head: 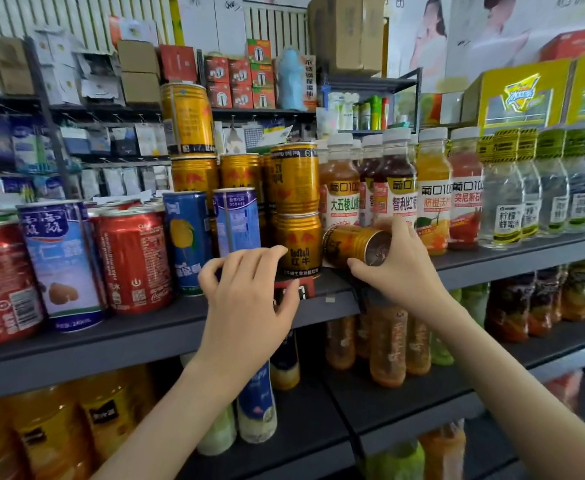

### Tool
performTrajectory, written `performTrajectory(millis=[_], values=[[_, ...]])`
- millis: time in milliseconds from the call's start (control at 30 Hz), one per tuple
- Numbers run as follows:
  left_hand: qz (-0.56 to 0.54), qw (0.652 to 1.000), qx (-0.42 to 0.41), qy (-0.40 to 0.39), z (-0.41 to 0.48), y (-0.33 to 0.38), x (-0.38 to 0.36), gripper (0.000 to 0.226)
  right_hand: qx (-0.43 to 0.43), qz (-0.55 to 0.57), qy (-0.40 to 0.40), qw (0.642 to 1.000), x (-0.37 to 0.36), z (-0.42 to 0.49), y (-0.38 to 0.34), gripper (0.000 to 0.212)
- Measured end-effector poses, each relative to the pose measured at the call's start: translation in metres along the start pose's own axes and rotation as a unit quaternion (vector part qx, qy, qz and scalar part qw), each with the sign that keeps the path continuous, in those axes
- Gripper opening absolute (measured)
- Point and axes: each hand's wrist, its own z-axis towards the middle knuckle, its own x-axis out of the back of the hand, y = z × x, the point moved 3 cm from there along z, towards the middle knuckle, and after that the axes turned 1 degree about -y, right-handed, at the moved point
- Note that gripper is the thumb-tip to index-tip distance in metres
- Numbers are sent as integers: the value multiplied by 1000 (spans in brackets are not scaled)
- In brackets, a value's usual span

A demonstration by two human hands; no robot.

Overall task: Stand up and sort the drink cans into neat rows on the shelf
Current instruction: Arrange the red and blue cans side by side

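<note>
A gold can (348, 244) lies on its side on the dark shelf (166, 327), its end facing me. My right hand (396, 268) grips that can around its end. Just left of it stands an upright gold can (298, 244) with another gold can (294, 178) stacked on top. My left hand (246, 299) hovers in front of the upright gold can with fingers loosely curled, holding nothing. More gold cans (194, 174) stand stacked behind, one gold can (187, 119) topmost. Tall blue cans (237, 220) and red cans (133, 258) stand to the left.
Juice bottles (433, 192) and clear water bottles (505, 199) fill the shelf right of the lying can. A red price tag (294, 289) sits on the shelf edge. Lower shelves hold orange and green bottles (388, 344). Boxes and hanging packets line the back wall.
</note>
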Motion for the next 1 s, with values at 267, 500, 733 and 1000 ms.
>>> performTrajectory(millis=[267,500,733,1000], values=[[-3,1000,12,-3,6,5,-5,38,-54,220,30,974,13,18,12,62],[12,1000,12,20,13,1,1,36,6,147,-9,989,2,36,2,53],[22,997,37,65,13,-30,37,37,64,-11,24,998,8,28,0,72],[85,988,101,76,26,-87,91,39,201,65,43,976,13,9,-92,50]])
